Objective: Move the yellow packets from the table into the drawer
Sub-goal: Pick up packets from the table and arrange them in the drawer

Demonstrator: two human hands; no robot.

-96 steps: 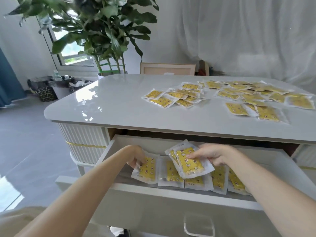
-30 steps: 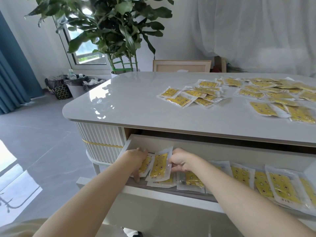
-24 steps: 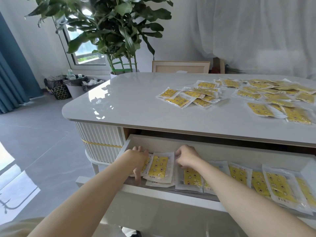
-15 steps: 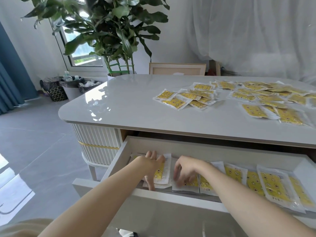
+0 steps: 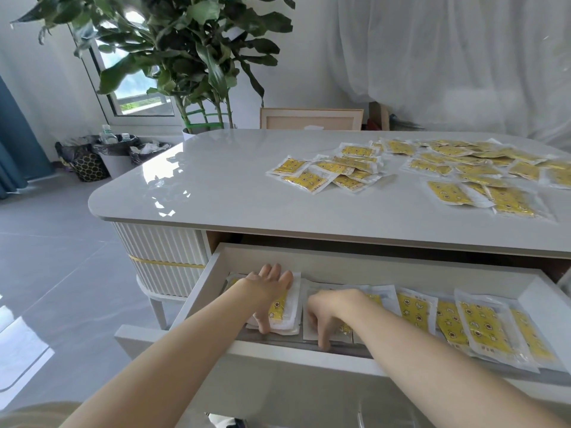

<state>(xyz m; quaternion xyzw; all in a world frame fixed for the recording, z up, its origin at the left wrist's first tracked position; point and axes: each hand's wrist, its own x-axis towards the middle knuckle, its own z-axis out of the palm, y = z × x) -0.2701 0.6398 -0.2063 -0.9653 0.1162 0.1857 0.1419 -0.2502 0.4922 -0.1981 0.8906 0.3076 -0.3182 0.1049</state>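
L hand (image 5: 266, 288), R hand (image 5: 330, 307) — both touching yellow packets (image 5: 279, 308) in drawer (image 5: 386, 270).

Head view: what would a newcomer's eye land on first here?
The scatter of yellow packets across the right of the grey table. Below, the open drawer holds a row of packets, with the left hand and right hand resting on them. A big leafy plant stands behind.

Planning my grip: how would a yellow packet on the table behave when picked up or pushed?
Probably light and floppy: the yellow packet looks thin, flat. Likely slippery: film on a glossy table, so pushing may slide it. Unlikely to roll.
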